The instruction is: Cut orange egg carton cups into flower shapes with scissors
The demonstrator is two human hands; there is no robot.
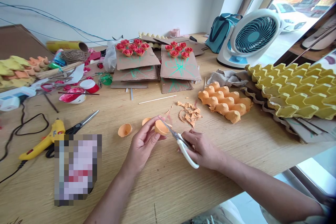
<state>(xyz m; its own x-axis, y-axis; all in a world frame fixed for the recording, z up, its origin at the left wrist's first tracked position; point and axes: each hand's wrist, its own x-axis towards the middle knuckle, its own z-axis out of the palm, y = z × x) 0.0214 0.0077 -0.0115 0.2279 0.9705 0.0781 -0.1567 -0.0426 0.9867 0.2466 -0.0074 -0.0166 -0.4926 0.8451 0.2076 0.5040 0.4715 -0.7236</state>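
Note:
Between the thumb and fingers of my left hand (143, 143) is an orange egg-carton cup (160, 128). My right hand (206, 148) grips white-handled scissors (185, 148), whose blades meet the cup's rim on its right side. On the table left of my left hand sits a loose orange cup (125, 130); another cup (146, 121) is partly hidden behind my fingers. Curled orange carton scraps (190, 113) lie in a pile just beyond the scissors. Farther right rests an uncut piece of orange egg carton (225, 100) with its bumps upward.
Red paper flowers (132, 47) stand on stacked cardboard pieces (180, 68) at the back. At left lie a yellow glue gun (44, 140), black scissors (81, 123) and a paint dish (72, 96). Yellow egg trays (296, 89) and a white fan (249, 38) occupy the right.

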